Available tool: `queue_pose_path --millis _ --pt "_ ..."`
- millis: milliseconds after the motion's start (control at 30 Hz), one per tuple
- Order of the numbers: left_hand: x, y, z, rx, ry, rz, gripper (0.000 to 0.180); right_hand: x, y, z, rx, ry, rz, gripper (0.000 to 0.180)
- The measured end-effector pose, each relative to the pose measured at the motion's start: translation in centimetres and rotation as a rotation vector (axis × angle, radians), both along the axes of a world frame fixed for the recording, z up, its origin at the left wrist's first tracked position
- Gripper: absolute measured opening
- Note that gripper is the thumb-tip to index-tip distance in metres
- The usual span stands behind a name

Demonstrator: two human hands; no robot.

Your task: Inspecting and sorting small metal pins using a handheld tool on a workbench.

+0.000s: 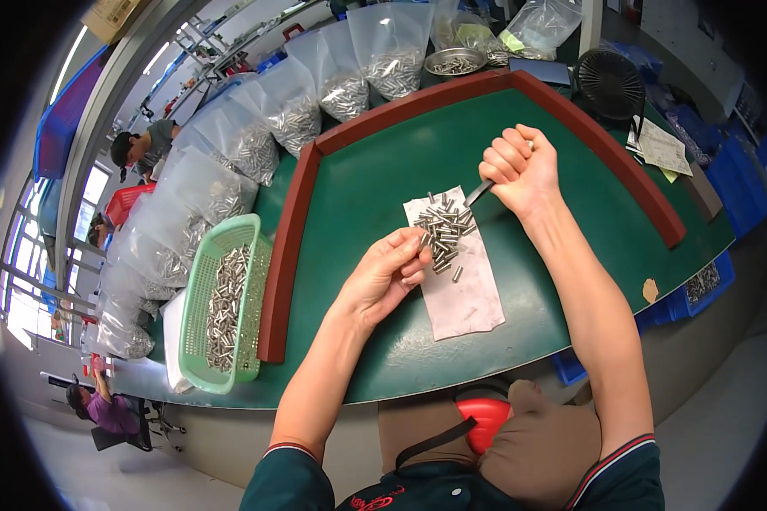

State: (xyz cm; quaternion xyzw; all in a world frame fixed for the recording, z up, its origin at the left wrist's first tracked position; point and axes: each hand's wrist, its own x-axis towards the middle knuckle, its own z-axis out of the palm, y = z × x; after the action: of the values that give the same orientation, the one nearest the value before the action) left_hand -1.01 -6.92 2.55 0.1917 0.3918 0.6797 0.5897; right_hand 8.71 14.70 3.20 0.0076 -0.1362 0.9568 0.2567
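Note:
A heap of small metal pins [441, 228] lies on a pale cloth [464, 307] spread over the green tabletop [375, 162]. At the left edge of the heap, my left hand [389, 271] is closed, thumb and forefinger pinching a metal pin [424, 242]. My right hand [520, 169] makes a fist around a thin dark tool, perhaps a scraper or file [479, 192]; its handle is mostly hidden in the fist. The tool's tip points down and left, toward the right side of the heap.
A green plastic basket [198, 341] full of metal pins stands at the left. Red-brown wooden rails [291, 255] border the work area. Beyond them are clear bags [294, 102] of metal parts, a metal bowl [454, 61] and a black fan [609, 83]. Other people sit farther left.

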Motion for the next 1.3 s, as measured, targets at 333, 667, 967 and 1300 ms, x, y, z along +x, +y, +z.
queue_pose_path --millis 333,667,967,1300 --pt "0.0 -0.6 -0.1 -0.056 -0.067 0.055 0.025 -0.2 -0.2 -0.4 0.003 -0.075 -0.014 0.037" --pt "1.0 -0.7 0.1 -0.068 0.277 0.030 0.023 0.1 -1.7 0.4 0.052 -0.078 0.009 0.036" --pt "4.9 0.7 -1.3 -0.240 1.575 0.222 0.019 0.3 -2.3 0.8 0.139 -0.085 0.034 0.037" --pt "2.5 0.0 -0.5 -0.181 0.464 0.040 0.013 0.3 -2.8 0.9 0.133 -0.099 0.065 0.039"
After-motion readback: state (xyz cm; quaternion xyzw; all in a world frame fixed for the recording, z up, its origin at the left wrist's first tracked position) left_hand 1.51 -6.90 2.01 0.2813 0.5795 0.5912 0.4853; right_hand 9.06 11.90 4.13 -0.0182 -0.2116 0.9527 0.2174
